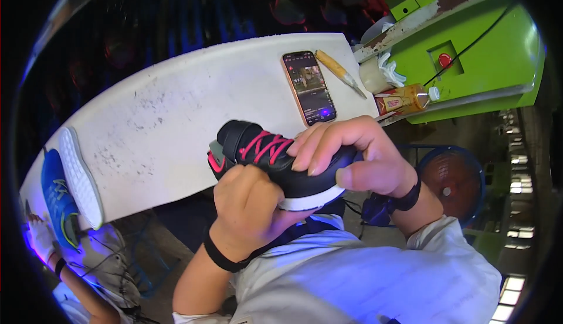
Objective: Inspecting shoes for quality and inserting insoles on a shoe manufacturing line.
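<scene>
Between my hands is a black shoe [280, 174] with pink laces and a white sole, held above the near edge of the white table, its toe toward the right. My left hand [246, 204] grips its near side by the sole, fingers curled in. Over the toe and upper lies my right hand [352, 154], its fingers bent onto the black surface and its thumb on the near side of the toe. The heel end points left, where a grey and pink part of the shoe shows. My palms hide some of the sole.
On the white table [146, 113] lie a lit phone [309, 86] and a wooden-handled pointed tool [340, 72]. A drink bottle [406, 99] stands by the green machine [469, 60]. At the far left are a white sole [81, 177], a blue shoe [58, 198] and another person's gloved hand [41, 239].
</scene>
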`<action>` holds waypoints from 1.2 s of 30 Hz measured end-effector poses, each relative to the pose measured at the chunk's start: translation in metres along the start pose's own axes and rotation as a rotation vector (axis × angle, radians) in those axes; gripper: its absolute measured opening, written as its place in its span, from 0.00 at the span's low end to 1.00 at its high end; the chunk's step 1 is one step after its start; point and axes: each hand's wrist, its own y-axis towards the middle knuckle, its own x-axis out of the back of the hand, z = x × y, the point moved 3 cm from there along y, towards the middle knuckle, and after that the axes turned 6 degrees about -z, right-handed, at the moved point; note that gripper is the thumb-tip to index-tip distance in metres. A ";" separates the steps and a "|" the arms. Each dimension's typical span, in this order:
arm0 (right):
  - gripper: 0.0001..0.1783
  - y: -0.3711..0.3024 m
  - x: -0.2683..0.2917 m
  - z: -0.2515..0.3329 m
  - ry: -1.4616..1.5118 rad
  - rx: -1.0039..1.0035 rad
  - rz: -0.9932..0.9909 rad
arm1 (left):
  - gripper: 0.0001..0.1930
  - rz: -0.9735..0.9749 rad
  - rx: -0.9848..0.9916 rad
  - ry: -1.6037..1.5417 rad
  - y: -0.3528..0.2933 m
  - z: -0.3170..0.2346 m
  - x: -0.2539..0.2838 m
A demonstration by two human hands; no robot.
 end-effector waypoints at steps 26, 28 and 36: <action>0.25 -0.027 -0.095 -0.032 -0.289 0.522 -0.205 | 0.42 -0.204 0.561 0.156 -0.042 -0.076 0.076; 0.25 -0.024 -0.089 -0.029 -0.300 0.556 -0.203 | 0.42 -0.227 0.568 0.139 -0.043 -0.074 0.077; 0.29 -0.001 -0.092 -0.058 -0.387 0.539 -0.119 | 0.30 -0.019 0.396 0.000 -0.020 -0.061 0.094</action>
